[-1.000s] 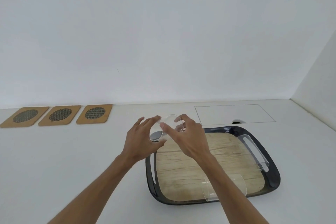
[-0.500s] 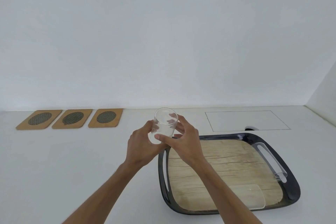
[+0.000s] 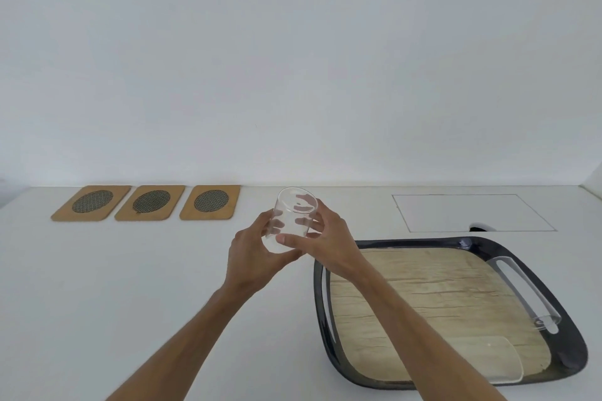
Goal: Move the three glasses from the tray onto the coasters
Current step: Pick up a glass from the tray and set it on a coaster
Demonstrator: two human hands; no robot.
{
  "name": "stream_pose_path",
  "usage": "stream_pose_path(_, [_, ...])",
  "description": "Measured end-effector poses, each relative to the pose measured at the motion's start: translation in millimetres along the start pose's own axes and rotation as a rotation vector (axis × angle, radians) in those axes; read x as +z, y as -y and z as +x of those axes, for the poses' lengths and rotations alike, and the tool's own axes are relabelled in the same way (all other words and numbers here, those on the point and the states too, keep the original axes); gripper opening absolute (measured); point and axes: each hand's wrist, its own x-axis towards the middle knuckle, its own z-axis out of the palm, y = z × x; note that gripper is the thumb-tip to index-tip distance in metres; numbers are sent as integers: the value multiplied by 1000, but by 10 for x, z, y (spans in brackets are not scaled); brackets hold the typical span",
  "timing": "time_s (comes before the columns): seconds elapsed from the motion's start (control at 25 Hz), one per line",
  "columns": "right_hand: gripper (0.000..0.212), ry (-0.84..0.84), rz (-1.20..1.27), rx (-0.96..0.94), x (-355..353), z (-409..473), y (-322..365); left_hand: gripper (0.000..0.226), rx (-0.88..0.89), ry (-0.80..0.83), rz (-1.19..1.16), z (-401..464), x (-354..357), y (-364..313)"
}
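Note:
A clear glass (image 3: 292, 221) is held above the white counter, just left of the tray, tilted slightly with its rim toward the wall. My left hand (image 3: 252, 254) wraps its left side and base; my right hand (image 3: 329, 242) grips its right side. The dark tray (image 3: 472, 241) with a wood-look floor lies at the right. A second glass (image 3: 495, 360) lies on its side at the tray's near right. A third glass (image 3: 534, 299) lies along the tray's right edge. Three wooden coasters (image 3: 92, 202) (image 3: 150, 202) (image 3: 210, 202) with dark mesh centres line up at the far left.
A white wall rises behind the counter. A thin rectangular outline (image 3: 469, 212) is marked on the counter behind the tray, with a small dark opening (image 3: 481, 227) at its near edge. A side wall closes the right.
Both hands have lifted the glass off the tray's far left corner and carried it leftward over the counter. The view has shifted, so the coasters appear closer to the centre.

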Motion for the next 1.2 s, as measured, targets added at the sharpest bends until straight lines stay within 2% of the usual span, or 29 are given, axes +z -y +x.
stream_pose_path(0.16, [75,-165,-25,-19,416,176,-54,80,-46,-58,35,67,-81,253])
stream_pose_path(0.32, [73,-149,-37,-24,722,434,-129,86,-111,4,31,144,-224,602])
stream_pose_path(0.48, [77,-113,-77,-12,963,738,-234,88,-211,90,262,84,-383,1134])
stream_pose_path(0.6, [77,-92,-105,17,1117,1018,-313,87,-192,180,450,27,-520,1581])
stream_pose_path(0.8, [70,-79,-152,59,1398,1532,-451,98,-155,362,694,112,-707,2137])
stream_pose_path(1.2, [68,-48,-174,134,1904,2345,-696,89,-175,373,678,175,-720,2472])
